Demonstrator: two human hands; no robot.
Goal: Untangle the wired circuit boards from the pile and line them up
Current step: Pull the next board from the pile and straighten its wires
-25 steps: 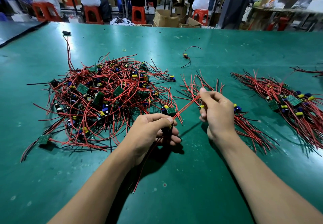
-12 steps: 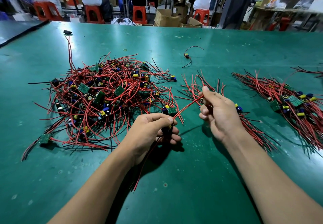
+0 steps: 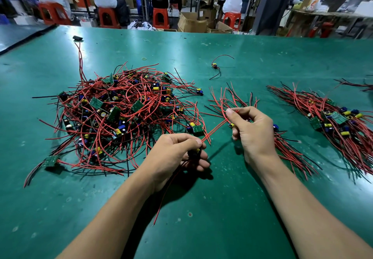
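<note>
"What had the person got hold of?"

"One wired circuit board (image 3: 194, 152), mostly hidden in the left hand (image 3: 173, 153), whose fingers were curled round it. That was just off the near right fringe of the pile (image 3: 121, 117), about the middle of the green tabletop (image 3: 222, 218). The right hand (image 3: 252, 129) pinched its red leads (image 3: 217, 128) between thumb and forefinger, drawn taut."

"Would it handle easily?"

"Feather-light, I judged. The board looked stiff and knobbly with small capacitors, and the leads were thin, limp and smooth-sleeved, apt to snag. Better to hold the board's edges and draw gently than tug at the solder joints."

"And the sorted ones?"

"A combed row (image 3: 333, 121) lay toward the right edge, and a smaller bundle (image 3: 228, 99) lay under the right hand."
</note>
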